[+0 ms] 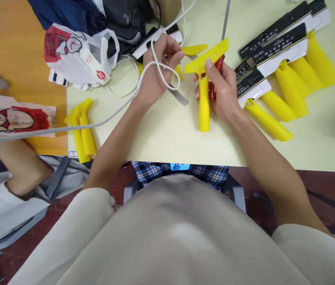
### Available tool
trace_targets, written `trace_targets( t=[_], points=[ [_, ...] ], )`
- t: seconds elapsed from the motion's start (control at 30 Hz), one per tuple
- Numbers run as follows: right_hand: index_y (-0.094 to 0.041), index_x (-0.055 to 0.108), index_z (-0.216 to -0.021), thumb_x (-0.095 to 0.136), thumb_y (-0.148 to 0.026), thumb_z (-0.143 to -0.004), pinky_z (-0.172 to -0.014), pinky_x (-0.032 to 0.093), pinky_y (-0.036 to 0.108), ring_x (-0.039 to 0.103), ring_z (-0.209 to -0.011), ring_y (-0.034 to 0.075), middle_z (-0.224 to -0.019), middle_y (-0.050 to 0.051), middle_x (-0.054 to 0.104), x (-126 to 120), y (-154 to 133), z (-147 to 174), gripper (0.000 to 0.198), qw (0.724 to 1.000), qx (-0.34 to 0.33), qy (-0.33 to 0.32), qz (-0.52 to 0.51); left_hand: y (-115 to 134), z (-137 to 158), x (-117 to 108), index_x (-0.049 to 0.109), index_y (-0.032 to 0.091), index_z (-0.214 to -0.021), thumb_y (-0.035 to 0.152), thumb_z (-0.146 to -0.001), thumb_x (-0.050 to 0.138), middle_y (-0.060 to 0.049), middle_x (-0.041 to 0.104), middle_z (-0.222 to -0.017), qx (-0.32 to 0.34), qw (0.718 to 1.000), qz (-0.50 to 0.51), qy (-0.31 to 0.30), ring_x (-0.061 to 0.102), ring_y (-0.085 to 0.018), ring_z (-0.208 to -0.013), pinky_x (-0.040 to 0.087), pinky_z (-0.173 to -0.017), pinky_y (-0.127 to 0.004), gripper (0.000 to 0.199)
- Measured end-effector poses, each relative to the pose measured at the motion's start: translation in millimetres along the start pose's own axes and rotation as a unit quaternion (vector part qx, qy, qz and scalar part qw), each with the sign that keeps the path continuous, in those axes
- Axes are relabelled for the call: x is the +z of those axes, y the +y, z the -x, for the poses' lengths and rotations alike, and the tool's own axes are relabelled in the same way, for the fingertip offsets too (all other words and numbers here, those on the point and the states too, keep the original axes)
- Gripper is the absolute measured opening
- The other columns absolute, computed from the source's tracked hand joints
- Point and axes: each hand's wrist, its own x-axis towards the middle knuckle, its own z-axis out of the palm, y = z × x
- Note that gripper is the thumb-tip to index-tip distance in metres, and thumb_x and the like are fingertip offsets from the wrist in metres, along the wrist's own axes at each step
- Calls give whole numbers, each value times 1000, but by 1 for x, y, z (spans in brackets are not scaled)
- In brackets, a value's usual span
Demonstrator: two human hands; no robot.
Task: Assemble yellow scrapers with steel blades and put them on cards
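Yellow T-shaped scraper [204, 101]: upper centre of the frame, crosspiece uppermost and tilted, handle pointing down. Held in the right hand [221, 89], fingers closed about it, thumb on the crosspiece. Same hand: translucent red object [212, 92], mostly hidden by the fingers.

Left hand [158, 65]: left of the scraper, fingers curled, thumb and forefinger nearly meeting; cannot tell whether anything small is pinched between them.

Metal strip [178, 96]: just below the left hand, on the pale surface [170, 134].

White cable [117, 109]: looped across the left hand in the view.

Yellow scrapers with black-and-white card sleeves [283, 49]: several, overlapping, upper right.

Yellow handles [86, 132]: two, side by side, left of centre.

White plastic bag [75, 55], red print: upper left.
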Motion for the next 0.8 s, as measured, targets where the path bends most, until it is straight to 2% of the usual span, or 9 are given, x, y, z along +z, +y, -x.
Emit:
trace_targets(
  t=[0.07, 0.13, 0.23, 0.33, 0.43, 0.5, 0.63, 0.8],
  points=[
    [-27, 52, -85, 79, -91, -81, -53, 43, 35, 61, -72, 19, -84, 6, 63, 4, -7, 4, 69, 999, 40, 8, -2, 8, 8, -2, 72, 32, -98, 81, -98, 75, -3, 72, -89, -15, 999, 32, 0, 65, -22, -77, 51, -72, -42, 49],
    [-27, 47, -81, 72, -98, -80, -52, 45, 37, 62, -72, 22, -75, 7, 58, 9, -12, 9, 76, 998, 68, 5, -1, 15, 19, -3, 74, 32, -97, 80, -94, 81, -2, 74, -87, -46, 996, 72, -3, 67, -21, -77, 53, -73, -39, 49],
    [-26, 47, -84, 75, -97, -80, -51, 48, 38, 64, -71, 24, -72, 5, 56, 13, -17, 14, 77, 996, 89, -13, -7, 25, 34, -5, 78, 34, -103, 82, -93, 81, -4, 78, -99, -103, 988, 112, 2, 76, -24, -92, 59, -81, -41, 48],
    [-25, 45, -87, 77, -95, -83, -46, 48, 35, 61, -67, 22, -71, 3, 57, 13, -18, 16, 77, 993, 116, -32, -16, 31, 41, -5, 84, 36, -111, 78, -96, 81, -5, 81, -113, -150, 979, 135, -4, 79, -29, -108, 64, -94, -48, 45],
    [-24, 44, -88, 76, -93, -87, -42, 47, 30, 56, -63, 17, -77, 2, 61, 10, -18, 16, 75, 988, 136, -53, -42, 34, 43, -3, 86, 31, -109, 79, -95, 81, -7, 82, -112, -180, 972, 152, -13, 80, -31, -107, 66, -101, -54, 50],
    [-23, 49, -91, 74, -91, -90, -39, 43, 27, 52, -59, 13, -83, 2, 64, 8, -17, 16, 73, 987, 140, -61, -55, 33, 44, -2, 86, 30, -108, 83, -92, 82, -7, 83, -108, -195, 968, 159, -16, 81, -30, -106, 68, -101, -53, 56],
    [-22, 60, -106, 72, -88, -92, -35, 36, 25, 46, -54, 10, -85, 1, 63, 6, -14, 15, 69, 985, 145, -79, -46, 34, 46, 0, 85, 28, -105, 87, -90, 80, -7, 84, -107, -192, 967, 168, -22, 83, -28, -103, 70, -97, -48, 61],
    [-22, 61, -106, 67, -78, -102, -36, 34, 22, 47, -55, 9, -84, 2, 63, 6, -18, 18, 56, 982, 160, -93, -35, 36, 47, 0, 84, 28, -105, 86, -95, 75, -8, 86, -113, -158, 971, 179, -30, 83, -28, -107, 70, -99, -48, 59]
  ],
)
